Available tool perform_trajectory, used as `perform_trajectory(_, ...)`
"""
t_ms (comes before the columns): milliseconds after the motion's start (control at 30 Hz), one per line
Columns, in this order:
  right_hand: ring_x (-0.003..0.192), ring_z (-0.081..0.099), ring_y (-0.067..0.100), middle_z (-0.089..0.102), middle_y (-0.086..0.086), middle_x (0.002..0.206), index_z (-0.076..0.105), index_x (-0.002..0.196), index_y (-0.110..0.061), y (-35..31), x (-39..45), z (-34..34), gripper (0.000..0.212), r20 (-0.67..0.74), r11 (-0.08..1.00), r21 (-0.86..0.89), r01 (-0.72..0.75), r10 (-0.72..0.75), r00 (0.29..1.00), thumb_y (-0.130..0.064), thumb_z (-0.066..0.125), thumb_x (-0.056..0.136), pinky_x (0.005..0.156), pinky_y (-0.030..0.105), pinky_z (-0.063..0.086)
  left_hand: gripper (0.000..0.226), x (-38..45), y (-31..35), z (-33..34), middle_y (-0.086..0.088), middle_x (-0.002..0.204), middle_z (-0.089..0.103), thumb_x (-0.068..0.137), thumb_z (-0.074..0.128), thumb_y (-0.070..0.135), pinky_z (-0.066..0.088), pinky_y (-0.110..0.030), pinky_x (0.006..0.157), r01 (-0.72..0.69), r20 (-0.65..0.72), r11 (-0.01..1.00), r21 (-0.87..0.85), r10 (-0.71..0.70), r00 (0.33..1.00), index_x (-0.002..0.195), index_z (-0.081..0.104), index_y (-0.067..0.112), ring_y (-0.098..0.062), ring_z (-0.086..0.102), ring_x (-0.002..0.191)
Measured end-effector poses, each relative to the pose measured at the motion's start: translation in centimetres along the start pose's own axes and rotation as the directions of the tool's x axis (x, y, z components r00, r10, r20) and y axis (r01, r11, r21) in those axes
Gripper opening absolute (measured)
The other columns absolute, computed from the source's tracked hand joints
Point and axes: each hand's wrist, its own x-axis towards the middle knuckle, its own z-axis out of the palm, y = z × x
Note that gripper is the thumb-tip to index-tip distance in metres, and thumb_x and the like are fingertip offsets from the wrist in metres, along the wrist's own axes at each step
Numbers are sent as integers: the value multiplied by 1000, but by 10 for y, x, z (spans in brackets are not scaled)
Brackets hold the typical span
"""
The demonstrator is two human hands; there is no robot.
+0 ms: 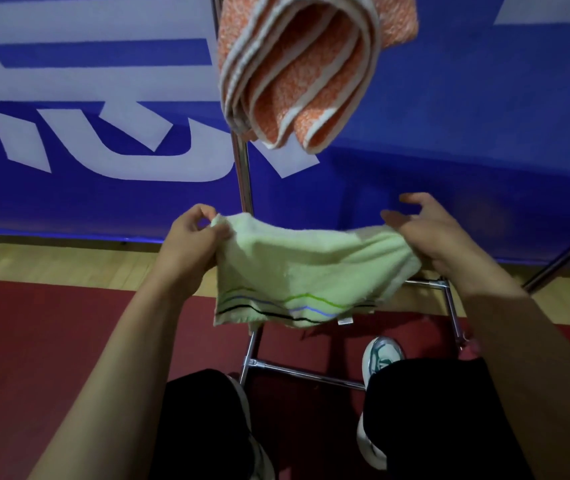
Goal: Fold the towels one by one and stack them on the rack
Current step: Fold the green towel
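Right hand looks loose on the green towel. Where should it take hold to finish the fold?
Probably the top right corner of the green towel, coming from the right, thumb over the folded edge. The left hand already pinches the top left corner, and the cloth sags between. The right hand has its fingers spread, so a matching pinch would level the edge.

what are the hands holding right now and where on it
The pale green terry towel with wavy stripes. The left hand pinches its top left corner; the right hand supports the top right end, fingers spread.
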Motion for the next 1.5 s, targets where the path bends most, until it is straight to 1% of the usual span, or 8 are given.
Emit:
perform_trajectory(200, 80, 66, 22, 68, 10, 102, 60, 138, -16, -12, -6, -4, 35, 148, 832, 538, -136, 66, 987, -15, 55, 103, 74, 35, 55, 57, -4, 14, -4, -14, 116, 68, 89, 45, -14, 60, -40, 85, 228, 237, 896, -380, -144, 961, 133, 63, 18, -31, 70, 100)
perform_trajectory(300, 83, 68, 23, 71, 12, 104, 57, 141, -24, -15, -8, -9, 48, 139, 772, 633, -68, -26, 990, 1, 46, 102, 72, 35, 59, 42, -7, 17, -5, -11, 113, 74, 95, 50, 6, 49, -44, 104, 318, 417, 854, -411, -134, 899, 131, 71, 8, -29, 68, 110)
perform_trajectory(433, 88, 70, 22, 73, 10, 94, 72, 118, -14, -20, -10, -16, 34, -27, 658, 747, 95, -112, 993, 0, 49, 97, 83, 36, 59, 25, -5, 11, -3, -8, 112, 78, 107, 55, 25, 57, -43, 98, 55, 212, 996, -72, -38, 977, 108, 79, 20, -25, 73, 109)
perform_trajectory(533, 95, 66, 22, 72, 3, 85, 76, 95, -13, -16, -7, -13, 23, -86, 744, 662, 83, -35, 996, -6, 54, 94, 86, 36, 56, 46, -5, -3, -4, -3, 99, 77, 97, 54, -4, 60, -40, 82, -239, 228, 822, 516, 137, 964, 90, 71, 39, -27, 73, 97)
perform_trajectory(667, 86, 70, 16, 73, -2, 80, 76, 97, -16, -14, -4, -13, 22, -103, 762, 639, 99, -43, 994, -11, 55, 96, 80, 32, 58, 52, -3, -4, 0, 9, 110, 72, 95, 51, -11, 59, -20, 77, -239, 263, 898, 370, 145, 954, 125, 71, 26, -7, 70, 103)
perform_trajectory(833, 90, 68, 9, 74, -8, 93, 76, 101, -27, -8, -1, -10, 21, -153, 926, 343, 160, -114, 982, -19, 57, 98, 83, 31, 55, 24, -1, 2, -4, 2, 114, 75, 100, 65, 18, 62, -35, 88, -158, 85, 987, -5, 158, 984, 122, 76, 22, -15, 72, 106)
perform_trajectory(1067, 103, 63, 8, 70, -8, 111, 75, 117, -22, -2, 3, -11, 28, -68, 980, 89, 176, -171, 983, -14, 53, 102, 92, 31, 54, 33, 10, -11, -17, -3, 117, 76, 103, 62, 31, 62, -42, 90, -304, -44, 757, 578, 401, 915, 134, 69, 22, -16, 72, 105)
perform_trajectory(1500, 112, 67, 25, 75, 4, 114, 77, 110, -25, 9, 10, -11, 22, 43, 819, -507, 269, -287, 957, -16, 62, 97, 82, 28, 46, 17, 11, -14, -41, 3, 98, 77, 100, 67, 29, 62, -38, 83, -264, -134, 763, 590, 415, 900, 110, 76, 19, -13, 75, 88)
